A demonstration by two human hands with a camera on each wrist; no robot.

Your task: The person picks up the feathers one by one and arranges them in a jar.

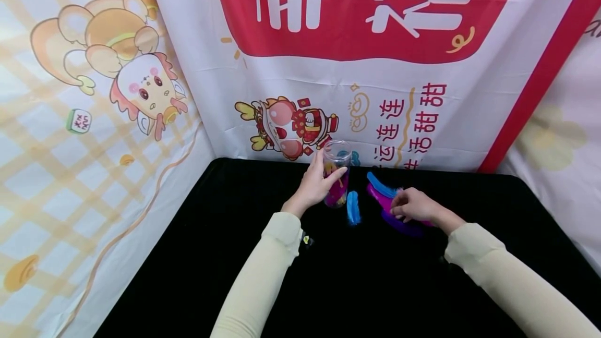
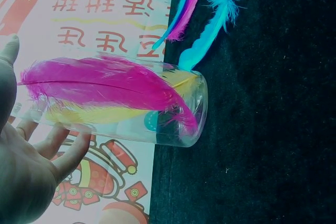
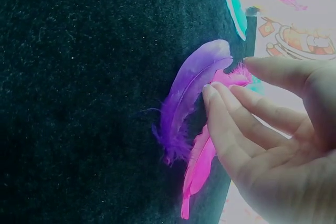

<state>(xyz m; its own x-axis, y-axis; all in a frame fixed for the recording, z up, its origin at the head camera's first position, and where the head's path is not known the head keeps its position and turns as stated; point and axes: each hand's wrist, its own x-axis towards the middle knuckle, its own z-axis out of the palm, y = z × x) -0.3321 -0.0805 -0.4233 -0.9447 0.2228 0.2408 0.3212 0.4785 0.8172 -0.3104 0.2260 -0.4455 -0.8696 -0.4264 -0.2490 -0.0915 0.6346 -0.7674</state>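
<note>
My left hand (image 1: 315, 181) grips a clear cylindrical jar (image 1: 336, 201) that stands upright near the back of the black table. Magenta (image 2: 105, 85) and yellow (image 2: 100, 114) feathers are inside it. To the right, my right hand (image 1: 415, 205) is over a small group of loose feathers. In the right wrist view its fingertips (image 3: 210, 92) touch or hover at a magenta feather (image 3: 199, 163), the thumb apart from them. Beside it lies a purple feather (image 3: 191, 87). Above in the head view is a blue feather (image 1: 381, 185); another blue feather (image 1: 353, 210) lies beside the jar.
A black cloth covers the table (image 1: 338, 280). Right behind its back edge hangs a white and red printed curtain (image 1: 216, 67), and a checked printed curtain (image 1: 94, 171) hangs along the left side.
</note>
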